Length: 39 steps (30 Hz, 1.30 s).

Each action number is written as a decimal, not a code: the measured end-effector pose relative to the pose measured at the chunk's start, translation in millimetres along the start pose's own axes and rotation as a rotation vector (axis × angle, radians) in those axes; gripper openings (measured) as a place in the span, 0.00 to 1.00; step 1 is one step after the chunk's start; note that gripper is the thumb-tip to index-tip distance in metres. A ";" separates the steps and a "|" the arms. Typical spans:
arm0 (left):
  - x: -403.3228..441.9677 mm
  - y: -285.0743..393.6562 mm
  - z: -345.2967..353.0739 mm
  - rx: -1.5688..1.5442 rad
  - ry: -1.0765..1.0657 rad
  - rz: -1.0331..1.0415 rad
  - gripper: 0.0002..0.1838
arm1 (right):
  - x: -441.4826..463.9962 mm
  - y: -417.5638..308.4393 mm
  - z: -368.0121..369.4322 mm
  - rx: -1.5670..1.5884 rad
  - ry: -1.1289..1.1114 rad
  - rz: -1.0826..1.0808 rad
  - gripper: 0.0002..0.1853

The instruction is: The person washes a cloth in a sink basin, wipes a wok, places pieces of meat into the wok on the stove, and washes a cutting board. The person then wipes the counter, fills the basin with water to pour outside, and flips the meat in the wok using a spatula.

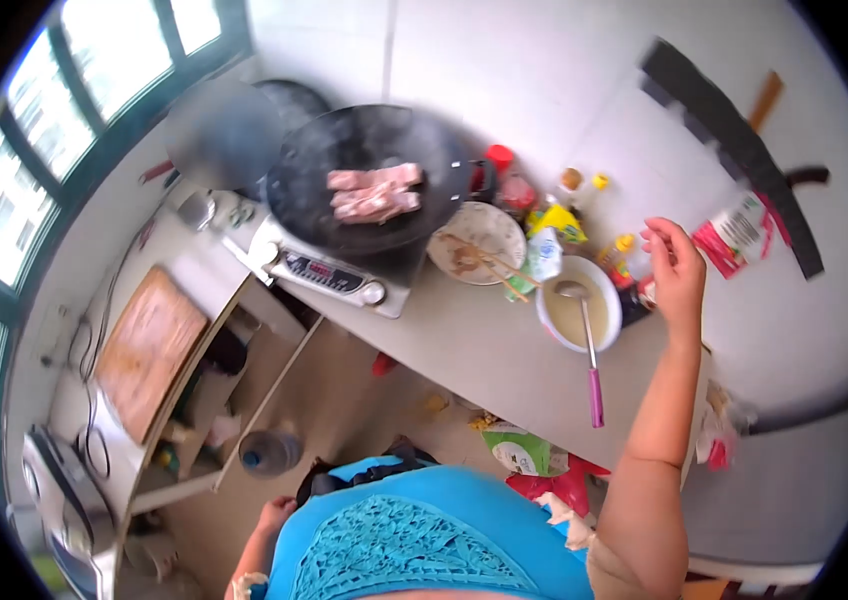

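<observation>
My right hand [677,268] is raised in front of the wall, above the right side of the counter. Its fingers are loosely bent and apart, with nothing visible in them. Nearest to it are small sauce bottles [624,246] and a white bowl [545,325] of pale liquid, in which a ladle with a purple handle [596,398] rests. My left hand [277,512] hangs low at my side; its fingers are too small and unclear to read. Strips of raw meat [376,193] lie in a black wok [314,225] on an induction cooker [319,272], with some steam rising.
A stained plate [469,222] with chopsticks [497,268] sits between wok and bowl. A wooden cutting board [151,345] and a rice cooker [69,500] stand on the left counter. A knife rack [734,140] hangs on the wall. A water jug [270,453] is on the floor.
</observation>
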State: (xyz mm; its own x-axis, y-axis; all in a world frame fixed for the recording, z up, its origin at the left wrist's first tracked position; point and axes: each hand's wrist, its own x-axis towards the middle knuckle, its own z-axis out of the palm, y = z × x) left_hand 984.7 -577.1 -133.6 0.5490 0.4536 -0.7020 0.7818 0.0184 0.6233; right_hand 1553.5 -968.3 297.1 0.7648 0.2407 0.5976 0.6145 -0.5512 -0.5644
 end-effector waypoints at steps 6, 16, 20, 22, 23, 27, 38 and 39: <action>-61.0 70.3 21.5 -0.131 0.111 -0.175 0.13 | -16.6 25.3 131.9 -0.317 -0.627 -0.214 0.21; -113.0 55.3 40.6 -0.245 0.304 -0.286 0.13 | -39.0 -15.0 190.2 -0.199 -0.995 -0.167 0.28; -106.6 59.9 32.9 -0.200 0.272 -0.273 0.15 | -93.4 -110.5 245.2 0.429 -1.236 -0.367 0.24; -104.2 71.6 25.9 -0.210 0.230 -0.292 0.16 | -119.9 -145.1 291.6 0.434 -1.166 -0.544 0.25; -102.1 72.5 22.7 -0.224 0.219 -0.283 0.16 | -132.4 -152.2 326.5 0.409 -1.037 -0.629 0.23; -91.1 34.4 10.5 -0.289 0.220 -0.222 0.17 | -143.5 -185.3 444.9 -0.040 -0.811 -0.634 0.11; -91.0 -128.8 1.1 -0.734 0.362 -0.262 0.14 | -113.3 -219.3 605.2 -1.062 -0.695 -0.957 0.29; -88.6 -163.8 14.2 -0.715 0.367 -0.278 0.13 | -114.2 -217.7 611.6 -1.097 -0.731 -0.938 0.29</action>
State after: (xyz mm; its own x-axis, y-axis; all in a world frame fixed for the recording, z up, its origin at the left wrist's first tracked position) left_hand 812.2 -632.9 -178.4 0.1377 0.6073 -0.7825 0.4315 0.6743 0.5993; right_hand 1450.7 -387.2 3.3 0.3407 0.9363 -0.0857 0.7127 -0.1977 0.6730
